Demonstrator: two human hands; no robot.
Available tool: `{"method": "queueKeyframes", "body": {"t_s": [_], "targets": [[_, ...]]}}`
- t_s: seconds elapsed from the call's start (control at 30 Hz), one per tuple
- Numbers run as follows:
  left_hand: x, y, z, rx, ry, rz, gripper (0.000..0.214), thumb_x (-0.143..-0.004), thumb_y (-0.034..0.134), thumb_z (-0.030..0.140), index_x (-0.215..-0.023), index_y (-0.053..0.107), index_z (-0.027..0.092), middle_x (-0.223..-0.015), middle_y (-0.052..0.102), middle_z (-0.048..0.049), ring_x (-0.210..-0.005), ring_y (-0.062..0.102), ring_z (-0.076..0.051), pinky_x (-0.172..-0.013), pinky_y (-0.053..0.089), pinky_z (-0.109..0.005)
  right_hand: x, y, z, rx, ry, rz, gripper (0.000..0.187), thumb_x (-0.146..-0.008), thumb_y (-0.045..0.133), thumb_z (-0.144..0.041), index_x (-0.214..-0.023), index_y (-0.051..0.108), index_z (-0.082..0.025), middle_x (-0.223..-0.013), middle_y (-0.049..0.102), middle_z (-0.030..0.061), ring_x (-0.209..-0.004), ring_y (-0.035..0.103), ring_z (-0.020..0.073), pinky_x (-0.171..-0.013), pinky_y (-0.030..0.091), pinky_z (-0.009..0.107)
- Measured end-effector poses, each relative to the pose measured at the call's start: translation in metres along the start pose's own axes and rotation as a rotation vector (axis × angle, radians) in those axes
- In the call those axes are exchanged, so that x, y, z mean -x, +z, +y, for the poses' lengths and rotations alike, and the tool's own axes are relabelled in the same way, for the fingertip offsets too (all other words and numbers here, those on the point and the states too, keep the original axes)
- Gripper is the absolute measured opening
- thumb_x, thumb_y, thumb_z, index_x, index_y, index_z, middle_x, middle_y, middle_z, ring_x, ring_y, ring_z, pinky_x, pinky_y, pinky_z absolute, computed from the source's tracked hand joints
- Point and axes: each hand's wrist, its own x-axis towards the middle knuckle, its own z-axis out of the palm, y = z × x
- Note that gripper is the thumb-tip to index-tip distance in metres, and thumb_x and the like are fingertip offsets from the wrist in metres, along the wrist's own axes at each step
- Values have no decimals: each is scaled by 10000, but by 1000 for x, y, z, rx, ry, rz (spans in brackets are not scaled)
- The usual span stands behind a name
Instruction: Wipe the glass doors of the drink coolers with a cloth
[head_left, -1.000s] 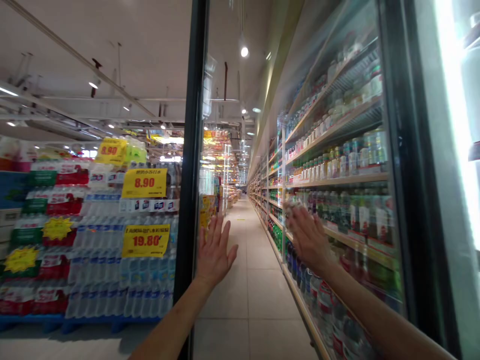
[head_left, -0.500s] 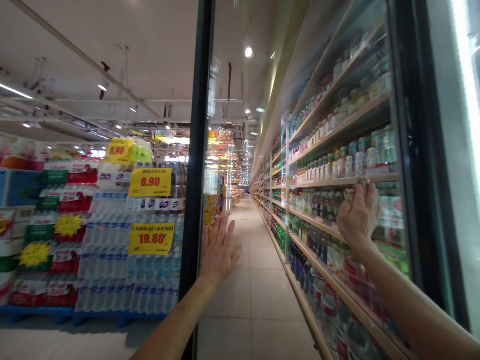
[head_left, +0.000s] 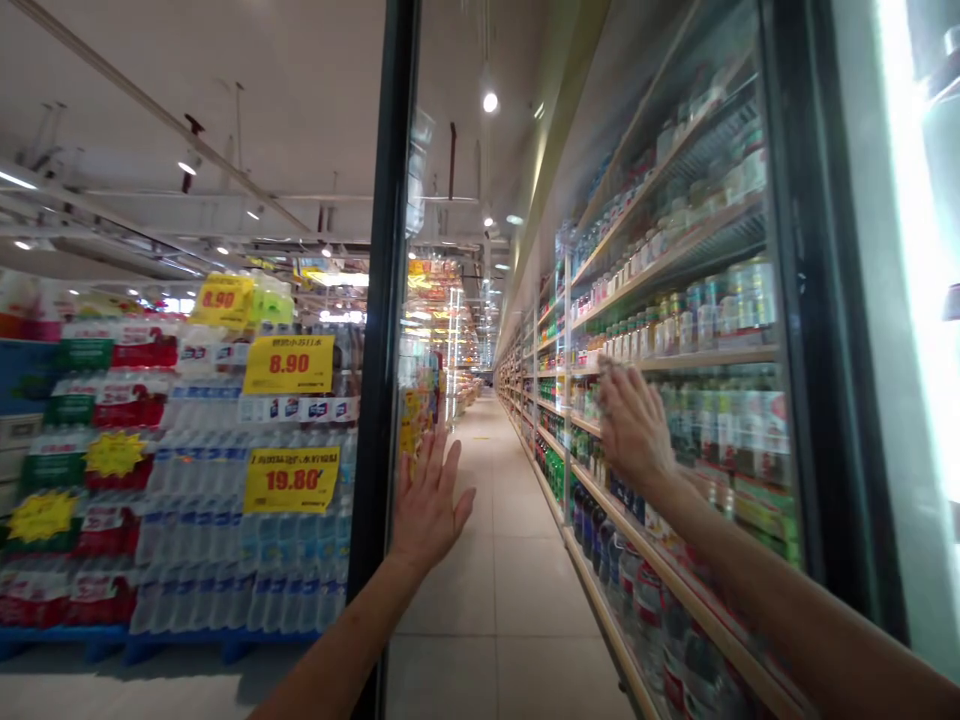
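A glass door (head_left: 525, 300) with a dark frame (head_left: 386, 400) stands in front of me. My left hand (head_left: 429, 500) lies flat on the glass beside the frame's edge, fingers spread and pointing up, holding nothing. My right hand (head_left: 634, 425) is raised to the right of it, back towards me, fingers stretched flat against the glass at chest height. I cannot tell whether anything lies under its palm. Through the glass I see long shelves of bottled drinks (head_left: 697, 310) running down the right side of an aisle.
A second dark door frame (head_left: 810, 350) and a bright lit cooler strip (head_left: 922, 250) stand at the far right. Stacked packs of bottled water (head_left: 225, 540) with yellow price signs (head_left: 289, 365) fill the left. A tiled aisle floor (head_left: 495, 560) runs ahead.
My right hand swung right and up across the glass half a second ago, then came back left to the middle. My left hand has stayed flat in the same spot.
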Motion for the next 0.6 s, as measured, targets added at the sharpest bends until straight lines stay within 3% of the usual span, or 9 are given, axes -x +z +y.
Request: {"method": "queueKeyframes", "body": {"t_s": [0.07,0.1,0.2,0.23,0.3,0.4,0.43,0.47,0.6], "targets": [[0,0,0,4,2,9,598,-873,444,329,-1401,251,123,-1438,329,-170,-1397,113,-239,-1116,121,-461,5,0,-3,-4,-141,-58,510,-832,402,-203,-1342,403,-210,-1357,475,79,-1330,322,219,-1081,256,442],[0,0,0,8,1,11,598,-874,441,335,-1400,253,123,-1436,333,-169,-1397,112,-239,-1117,119,-460,5,1,-1,13,-94,-38,520,-829,405,-205,-1349,394,-207,-1357,475,84,-1324,331,225,-1084,241,463],[0,0,0,21,-4,3,603,-873,441,348,-1401,252,127,-1440,326,-167,-1395,123,-242,-1117,124,-460,-4,3,8,72,299,118,546,-833,384,-235,-1366,363,-122,-1382,426,159,-1325,314,289,-1059,243,530],[0,-1,0,20,-8,0,603,-873,440,342,-1404,246,132,-1444,318,-164,-1394,128,-242,-1117,124,-462,-6,3,8,72,364,133,548,-837,374,-243,-1366,361,-102,-1391,408,172,-1333,294,301,-1052,256,530],[0,-1,1,16,-10,-3,613,-872,445,326,-1413,224,141,-1453,301,-157,-1393,132,-242,-1118,124,-466,-5,2,1,32,249,68,527,-847,366,-241,-1359,376,-114,-1397,408,154,-1348,271,282,-1060,273,492],[0,-1,0,17,-8,-5,642,-864,462,306,-1424,193,144,-1460,289,-153,-1393,126,-249,-1119,121,-470,8,-2,-6,-20,-136,-69,471,-853,381,-214,-1323,425,-209,-1353,483,74,-1332,320,215,-1090,248,449],[1,0,0,22,-8,-7,652,-861,468,307,-1427,185,146,-1461,287,-152,-1393,128,-252,-1118,123,-471,11,-3,-2,-13,-149,-60,462,-852,387,-215,-1312,435,-220,-1336,502,68,-1319,343,216,-1090,243,464],[1,0,0,28,-10,-9,659,-859,472,307,-1429,179,150,-1461,286,-149,-1391,134,-254,-1118,126,-472,11,-4,5,4,-71,-21,461,-850,390,-228,-1308,440,-216,-1330,506,77,-1310,356,234,-1081,243,494],[1,1,0,36,-18,-9,662,-857,476,303,-1429,176,158,-1463,284,-144,-1387,155,-252,-1118,123,-474,-8,-5,41,56,498,190,517,-852,341,-269,-1336,412,-101,-1369,435,185,-1308,333,334,-1029,266,566]]}}
